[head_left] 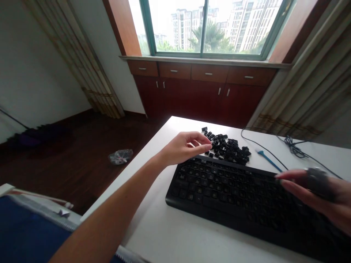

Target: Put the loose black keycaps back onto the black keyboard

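Observation:
My left hand point(189, 148) reaches over the table to the edge of a heap of loose black keycaps point(229, 148). Its thumb and index fingertips come together at the heap, and whatever is between them is too small to make out. Below it lies a black keyboard point(219, 197) with bare key sockets showing over much of its surface. At the keyboard's right part is my right hand point(312, 193), closed and blurred. A dark grey rounded object point(321, 180) sits in its fingers; I cannot tell its kind. The thumb and index fingertips point at the upper keys.
A blue slim tool point(268, 160) lies behind the keyboard, beside a black cable point(294, 146). All rest on a white table point(153, 219). A clear plastic bag point(120, 157) is on the dark floor to the left. Cabinets point(192, 96) stand under the window.

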The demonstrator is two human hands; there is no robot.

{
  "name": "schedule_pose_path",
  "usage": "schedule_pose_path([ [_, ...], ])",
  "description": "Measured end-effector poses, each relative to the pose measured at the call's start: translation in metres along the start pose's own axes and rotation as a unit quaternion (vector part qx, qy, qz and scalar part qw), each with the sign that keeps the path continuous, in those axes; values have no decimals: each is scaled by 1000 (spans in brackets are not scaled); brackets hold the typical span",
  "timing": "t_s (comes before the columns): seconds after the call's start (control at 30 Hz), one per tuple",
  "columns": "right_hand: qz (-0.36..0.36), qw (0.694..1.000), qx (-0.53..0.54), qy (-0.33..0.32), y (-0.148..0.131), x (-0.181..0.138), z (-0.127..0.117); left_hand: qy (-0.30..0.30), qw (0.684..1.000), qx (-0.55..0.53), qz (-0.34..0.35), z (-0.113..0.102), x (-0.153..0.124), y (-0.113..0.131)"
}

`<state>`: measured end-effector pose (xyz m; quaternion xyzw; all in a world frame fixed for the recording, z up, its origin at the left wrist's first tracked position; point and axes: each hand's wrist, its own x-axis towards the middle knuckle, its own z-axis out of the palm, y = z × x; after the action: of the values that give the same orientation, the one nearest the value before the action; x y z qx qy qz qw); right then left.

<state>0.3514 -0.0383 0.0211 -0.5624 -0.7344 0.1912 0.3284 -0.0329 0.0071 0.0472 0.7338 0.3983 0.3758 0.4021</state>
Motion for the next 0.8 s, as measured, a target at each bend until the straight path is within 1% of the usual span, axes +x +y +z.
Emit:
schedule_pose_path([
  [0.07,0,996,51,-74,-54,18,26,-56,998,-3,8,-2,-2,0],
  [0.13,18,983,120,-138,-98,36,53,-97,995,-11,19,-4,-4,-2],
  [0.17,25,973,156,-167,-114,44,65,-103,994,-17,27,-6,-5,-3],
  [0.2,29,964,191,-181,-127,51,76,-100,994,-22,37,-7,-5,-4],
  [0.23,31,955,220,-196,-137,56,85,-88,995,-26,47,-9,-5,-6],
  [0.27,42,948,245,-197,-143,60,93,-74,995,-27,57,-12,-5,-7],
  [0.33,67,942,272,-186,-149,66,105,-46,996,-22,75,-16,-6,-9],
  [0.4,88,941,282,-164,-149,69,112,-25,996,-15,90,-21,-6,-9],
  [0.47,82,947,276,-140,-146,71,117,-16,995,-7,94,-23,-7,-9],
  [0.53,40,963,237,-122,-144,71,119,-14,997,4,82,-25,-8,-9],
  [0.63,-50,983,143,-106,-141,68,119,-16,998,28,57,-25,-9,-11],
  [0.7,-105,984,102,-98,-139,66,119,-25,997,41,55,-25,-9,-14],
  [0.8,-163,979,93,-85,-135,63,120,-41,996,49,58,-24,-9,-15],
])
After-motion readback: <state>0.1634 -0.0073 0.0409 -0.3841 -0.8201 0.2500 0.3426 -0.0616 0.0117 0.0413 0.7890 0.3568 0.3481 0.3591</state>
